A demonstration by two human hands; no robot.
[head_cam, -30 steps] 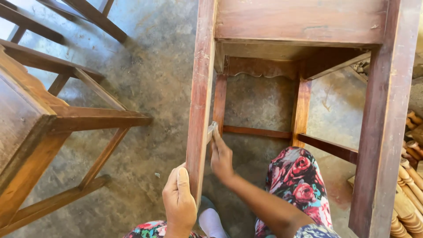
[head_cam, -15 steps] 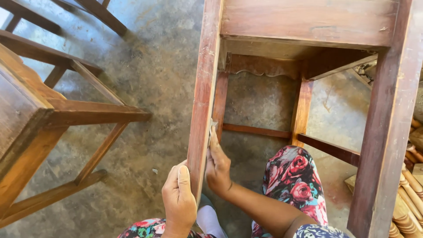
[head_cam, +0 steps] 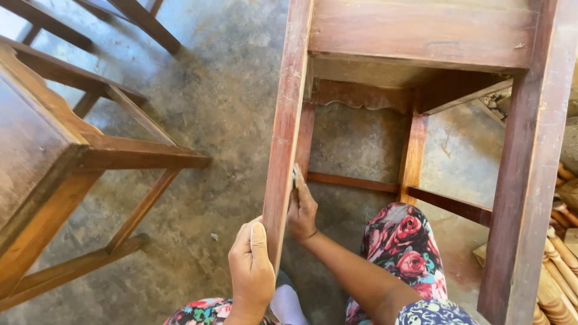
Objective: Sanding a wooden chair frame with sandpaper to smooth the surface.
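Note:
A reddish-brown wooden stool or small table (head_cam: 415,36) lies tipped toward me, its legs pointing at the camera. My left hand (head_cam: 251,271) grips the near end of its left leg (head_cam: 286,132), thumb on top. My right hand (head_cam: 301,207) presses a small grey piece of sandpaper (head_cam: 295,176) flat against the inner face of that same leg, fingers extended along the wood. My legs in floral fabric (head_cam: 406,241) sit under the frame.
A second wooden stool (head_cam: 54,162) lies on its side at the left on the dusty concrete floor (head_cam: 211,108). More dark wooden legs (head_cam: 138,21) cross the top left. Turned pale wooden spindles (head_cam: 557,283) are stacked at the right edge.
My right hand with the sandpaper has slid along the inner face of the leg, first toward me, then slightly back up. My left hand keeps its grip; the view shifted a little.

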